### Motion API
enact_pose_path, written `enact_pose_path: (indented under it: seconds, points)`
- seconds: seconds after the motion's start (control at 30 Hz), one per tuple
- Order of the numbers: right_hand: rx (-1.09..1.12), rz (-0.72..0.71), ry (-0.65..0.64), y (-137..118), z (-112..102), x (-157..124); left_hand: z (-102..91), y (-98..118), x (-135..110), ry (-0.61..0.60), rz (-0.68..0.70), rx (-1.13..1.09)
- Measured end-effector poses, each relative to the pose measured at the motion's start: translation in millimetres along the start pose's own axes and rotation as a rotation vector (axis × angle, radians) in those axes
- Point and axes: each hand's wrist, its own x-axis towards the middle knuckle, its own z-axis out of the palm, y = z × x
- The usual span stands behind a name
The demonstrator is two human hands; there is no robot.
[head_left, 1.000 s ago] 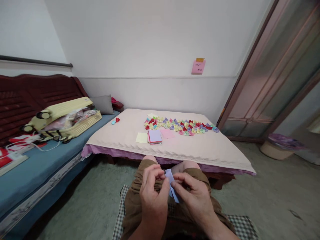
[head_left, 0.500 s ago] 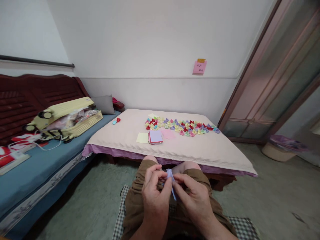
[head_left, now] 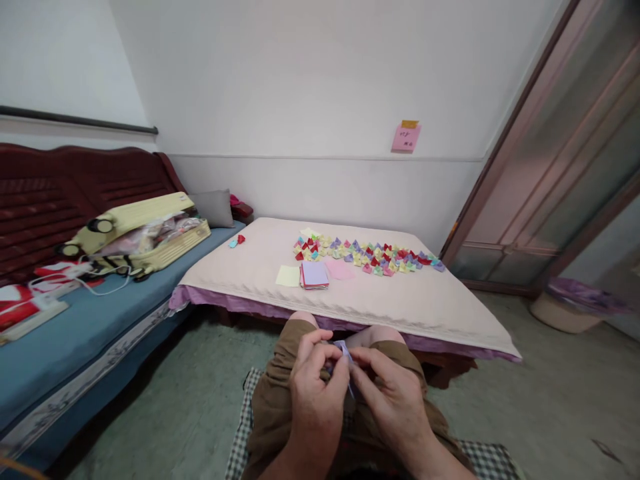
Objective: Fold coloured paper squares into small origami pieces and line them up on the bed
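Over my lap, my left hand (head_left: 315, 393) and my right hand (head_left: 390, 397) pinch a small light-blue folded paper (head_left: 345, 350) between their fingertips; most of it is hidden by the fingers. Ahead stands a low table (head_left: 240, 267) with a cream cloth. On it lie a stack of coloured paper squares (head_left: 315, 274), a loose yellow sheet (head_left: 288, 276), a pink sheet (head_left: 340, 269) and several small folded paper pieces (head_left: 367, 255) in a row. Two more folded pieces (head_left: 237, 241) sit at the table's left edge.
A blue-cushioned wooden sofa (head_left: 75, 333) runs along the left with an open yellow suitcase (head_left: 140, 233) on it. A pink note (head_left: 405, 138) hangs on the wall. A sliding door (head_left: 550, 167) stands at right, with a basket (head_left: 570, 308) beside it.
Both hands have closed further round the blue paper, which now shows less between the fingers. The view has shifted slightly to the left.
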Motion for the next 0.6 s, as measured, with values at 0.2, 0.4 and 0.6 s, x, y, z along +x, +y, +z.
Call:
enact_pose_path:
  seconds: [0.2,0.4,0.6]
  points:
    - [0.021,-0.024,-0.048,2.4,-1.1,0.1,-0.1,-2.1,7.1,-0.025,-0.136,-0.123]
    - [0.060,0.142,-0.060,5.9,-1.3,-1.0,-3.1,-1.2,13.5,-0.147,-0.204,-0.278]
    - [0.148,0.204,-0.053,3.6,-5.0,0.0,1.6,-3.8,11.3,-0.098,-0.195,-0.330]
